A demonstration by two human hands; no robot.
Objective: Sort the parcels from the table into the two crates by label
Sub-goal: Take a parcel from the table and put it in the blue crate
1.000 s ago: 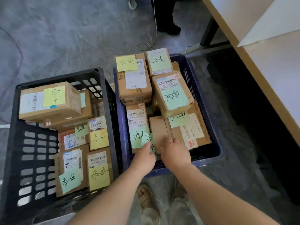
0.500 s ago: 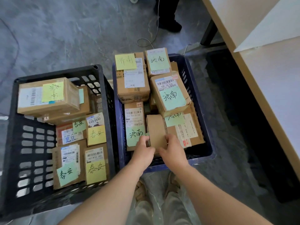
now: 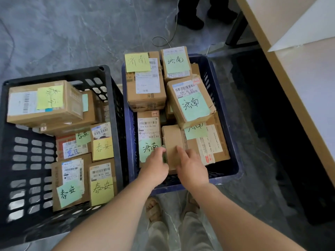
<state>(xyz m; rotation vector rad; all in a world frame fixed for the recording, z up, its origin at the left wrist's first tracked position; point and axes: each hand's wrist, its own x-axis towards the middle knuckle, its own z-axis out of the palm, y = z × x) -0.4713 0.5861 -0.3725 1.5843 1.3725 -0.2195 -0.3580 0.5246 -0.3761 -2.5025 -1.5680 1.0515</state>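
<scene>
Two crates stand on the floor. The blue crate (image 3: 224,171) on the right holds several cardboard parcels with green or yellow notes. A small plain cardboard parcel (image 3: 171,142) stands on edge near its front wall, between a flat parcel with a green note (image 3: 149,140) and a wide flat parcel (image 3: 212,142). My left hand (image 3: 155,167) grips its left side and my right hand (image 3: 192,165) its right side. The black crate (image 3: 108,109) on the left holds several parcels with their own notes.
A light wooden table (image 3: 297,73) runs along the right edge, with a dark gap below it. Another person's dark shoes (image 3: 190,20) and a thin cable (image 3: 163,40) are on the grey floor beyond the crates. My own feet show below the blue crate.
The small parcel lay flat under my hands a second ago; both hands have since turned it up on edge and closed on its two sides.
</scene>
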